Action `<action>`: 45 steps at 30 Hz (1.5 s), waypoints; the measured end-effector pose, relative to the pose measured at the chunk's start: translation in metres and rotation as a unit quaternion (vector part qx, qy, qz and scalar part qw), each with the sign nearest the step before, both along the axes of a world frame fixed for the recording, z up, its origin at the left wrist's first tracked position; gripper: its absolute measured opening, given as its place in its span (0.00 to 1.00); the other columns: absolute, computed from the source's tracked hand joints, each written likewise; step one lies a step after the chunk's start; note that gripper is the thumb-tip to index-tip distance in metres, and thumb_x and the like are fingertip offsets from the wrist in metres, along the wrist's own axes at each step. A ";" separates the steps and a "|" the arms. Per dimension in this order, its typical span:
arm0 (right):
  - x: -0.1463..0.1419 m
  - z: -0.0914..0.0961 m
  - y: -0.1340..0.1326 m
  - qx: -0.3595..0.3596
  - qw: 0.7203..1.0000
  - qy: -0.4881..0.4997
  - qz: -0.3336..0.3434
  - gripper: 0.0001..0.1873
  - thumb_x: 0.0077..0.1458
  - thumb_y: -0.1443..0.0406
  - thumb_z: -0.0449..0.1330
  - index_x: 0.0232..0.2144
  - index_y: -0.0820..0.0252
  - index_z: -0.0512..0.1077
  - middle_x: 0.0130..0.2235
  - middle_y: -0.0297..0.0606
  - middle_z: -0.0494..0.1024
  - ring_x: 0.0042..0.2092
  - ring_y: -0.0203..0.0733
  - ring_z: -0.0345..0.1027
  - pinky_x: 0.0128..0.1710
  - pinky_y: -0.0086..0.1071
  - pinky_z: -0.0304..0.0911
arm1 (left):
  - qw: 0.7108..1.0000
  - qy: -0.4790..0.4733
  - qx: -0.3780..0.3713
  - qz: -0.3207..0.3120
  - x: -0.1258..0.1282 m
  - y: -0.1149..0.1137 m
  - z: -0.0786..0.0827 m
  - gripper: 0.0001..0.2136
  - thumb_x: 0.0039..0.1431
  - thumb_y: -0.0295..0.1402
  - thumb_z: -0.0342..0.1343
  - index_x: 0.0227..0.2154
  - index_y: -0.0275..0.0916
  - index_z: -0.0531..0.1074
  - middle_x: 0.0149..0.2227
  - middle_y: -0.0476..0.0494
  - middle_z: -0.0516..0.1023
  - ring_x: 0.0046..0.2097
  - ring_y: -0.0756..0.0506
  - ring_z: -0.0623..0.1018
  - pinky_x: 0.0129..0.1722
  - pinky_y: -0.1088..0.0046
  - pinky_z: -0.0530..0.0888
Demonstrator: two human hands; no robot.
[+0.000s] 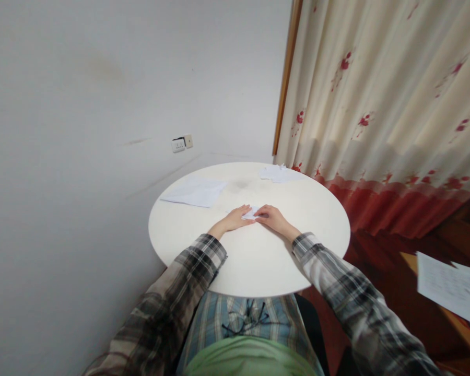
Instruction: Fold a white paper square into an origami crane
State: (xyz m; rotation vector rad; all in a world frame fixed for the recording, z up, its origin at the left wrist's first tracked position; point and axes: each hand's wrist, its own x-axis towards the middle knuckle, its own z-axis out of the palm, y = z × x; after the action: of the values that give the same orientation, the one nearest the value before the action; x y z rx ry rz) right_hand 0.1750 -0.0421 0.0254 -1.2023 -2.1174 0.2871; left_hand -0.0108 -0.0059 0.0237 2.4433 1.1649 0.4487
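Observation:
A small folded piece of white paper [251,213] lies near the middle of a round white table [321,230]. My left hand [235,219] rests flat on the table with its fingers stretched onto the paper's left side. My right hand [271,215] meets it from the right, fingers curled down and pressing on the paper's right edge. Both hands touch the paper, and most of it is hidden under the fingers.
A flat white sheet [196,191] lies at the table's far left, and crumpled white paper [277,173] at its far edge. A wall socket [182,142] sits on the wall behind. A flowered curtain [384,115] hangs at right. Printed sheets [450,287] lie on a wooden surface at right.

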 end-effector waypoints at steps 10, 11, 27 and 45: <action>0.001 -0.005 0.008 -0.014 0.997 -0.034 -0.062 0.09 0.54 0.66 0.55 0.29 0.62 0.74 0.30 0.37 0.73 0.33 0.35 0.63 0.35 0.27 0.56 | 0.988 -0.146 -0.022 0.039 0.003 0.006 -0.011 0.17 0.55 0.39 0.47 0.43 0.34 0.71 0.54 0.40 0.67 0.56 0.46 0.64 0.57 0.69 0.57; 0.001 -0.006 0.009 -0.016 0.997 -0.041 -0.069 0.09 0.54 0.66 0.54 0.29 0.62 0.73 0.30 0.37 0.73 0.33 0.34 0.63 0.35 0.27 0.55 | 0.987 -0.157 -0.020 0.043 0.004 0.007 -0.012 0.16 0.55 0.37 0.47 0.41 0.35 0.71 0.52 0.41 0.69 0.54 0.46 0.67 0.56 0.69 0.59; 0.002 -0.007 0.005 0.020 0.997 -0.018 -0.076 0.10 0.46 0.69 0.59 0.35 0.59 0.73 0.34 0.38 0.70 0.39 0.38 0.61 0.41 0.31 0.56 | 0.989 -0.102 0.070 0.082 0.003 -0.001 -0.006 0.09 0.54 0.30 0.50 0.38 0.40 0.70 0.42 0.46 0.75 0.46 0.47 0.73 0.47 0.70 0.67; 0.001 -0.007 0.006 -0.007 0.998 -0.034 -0.059 0.11 0.51 0.70 0.55 0.34 0.56 0.76 0.40 0.39 0.73 0.42 0.38 0.64 0.46 0.33 0.57 | 0.988 -0.049 0.105 0.099 0.007 -0.005 -0.004 0.11 0.55 0.25 0.47 0.41 0.38 0.68 0.45 0.43 0.73 0.47 0.47 0.72 0.48 0.71 0.66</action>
State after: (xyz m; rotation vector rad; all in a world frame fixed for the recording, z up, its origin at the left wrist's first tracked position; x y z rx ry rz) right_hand 0.1758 -0.0364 0.0189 -1.3580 -2.0948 0.2105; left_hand -0.0043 -0.0111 0.0193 2.4551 1.3867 0.7775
